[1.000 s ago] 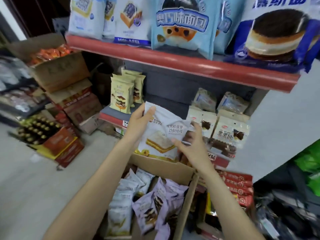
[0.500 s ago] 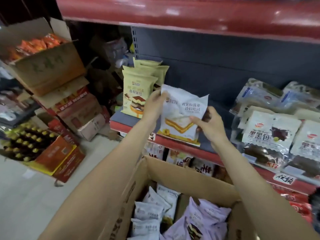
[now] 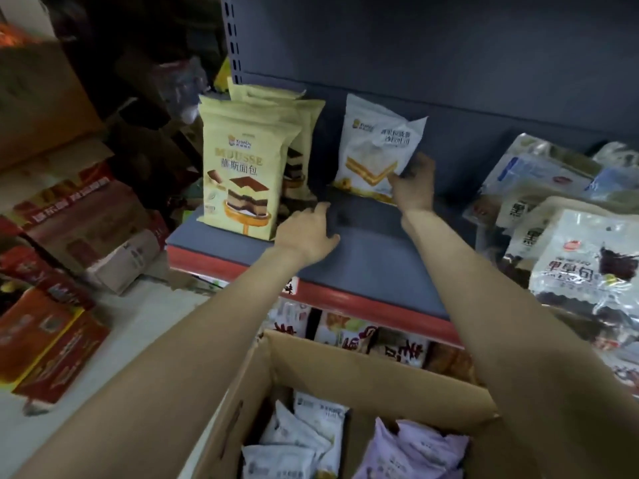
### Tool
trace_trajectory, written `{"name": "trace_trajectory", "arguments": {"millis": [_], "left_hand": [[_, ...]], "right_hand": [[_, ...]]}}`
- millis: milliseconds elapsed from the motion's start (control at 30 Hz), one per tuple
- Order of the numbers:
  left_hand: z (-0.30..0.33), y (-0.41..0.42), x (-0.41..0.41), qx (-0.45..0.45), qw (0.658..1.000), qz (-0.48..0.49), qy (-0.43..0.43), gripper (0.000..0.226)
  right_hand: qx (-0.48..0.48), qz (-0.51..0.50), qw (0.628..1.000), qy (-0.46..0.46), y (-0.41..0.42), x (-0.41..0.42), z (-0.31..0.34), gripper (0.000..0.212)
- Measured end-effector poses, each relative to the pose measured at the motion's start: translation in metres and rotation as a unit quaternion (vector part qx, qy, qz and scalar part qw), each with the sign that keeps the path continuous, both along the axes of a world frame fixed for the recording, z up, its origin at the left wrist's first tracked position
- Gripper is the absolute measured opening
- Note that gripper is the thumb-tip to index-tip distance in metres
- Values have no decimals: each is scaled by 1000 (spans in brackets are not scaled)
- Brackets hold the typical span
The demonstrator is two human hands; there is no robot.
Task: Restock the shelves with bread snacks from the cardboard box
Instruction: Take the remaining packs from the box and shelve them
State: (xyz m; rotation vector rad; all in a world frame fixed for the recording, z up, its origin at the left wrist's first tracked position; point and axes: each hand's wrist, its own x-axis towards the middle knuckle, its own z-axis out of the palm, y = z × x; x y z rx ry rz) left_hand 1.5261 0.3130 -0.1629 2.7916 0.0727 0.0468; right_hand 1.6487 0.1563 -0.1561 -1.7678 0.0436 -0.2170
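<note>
White bread snack pack [image 3: 377, 146] stands upright at the back of the grey shelf [image 3: 373, 257].
The right hand [image 3: 413, 186] pinches the pack's lower right corner with curled fingers; the left hand [image 3: 307, 233] rests open on the shelf, fingers relaxed and slightly spread, just beside the yellow mousse bread packs [image 3: 242, 167]. Below, the cardboard box [image 3: 363, 368] holds white and purple packs.

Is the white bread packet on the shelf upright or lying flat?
Upright. The white bread packet stands on its bottom edge at the back of the grey shelf, front panel facing out, with the right hand at its lower right corner.
</note>
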Motion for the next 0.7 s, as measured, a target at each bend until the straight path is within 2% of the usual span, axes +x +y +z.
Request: {"name": "trace_trajectory", "arguments": {"millis": [167, 333, 467, 567, 700], "left_hand": [[4, -2, -12, -40, 999, 1, -32, 57], [6, -12, -67, -151, 965, 25, -214, 27], [-14, -19, -137, -206, 939, 70, -268, 25], [-52, -22, -188, -238, 931, 103, -258, 26], [-118, -21, -234, -223, 963, 90, -124, 24]], "right_hand": [[-69, 43, 996, -32, 0, -57, -3, 52], [-123, 80, 984, -103, -18, -162, 10, 27], [-168, 88, 970, -154, -41, -244, -17, 15], [-258, 135, 947, -139, -54, -285, -60, 18], [-362, 246, 899, -5, -70, -314, -133, 29]]}}
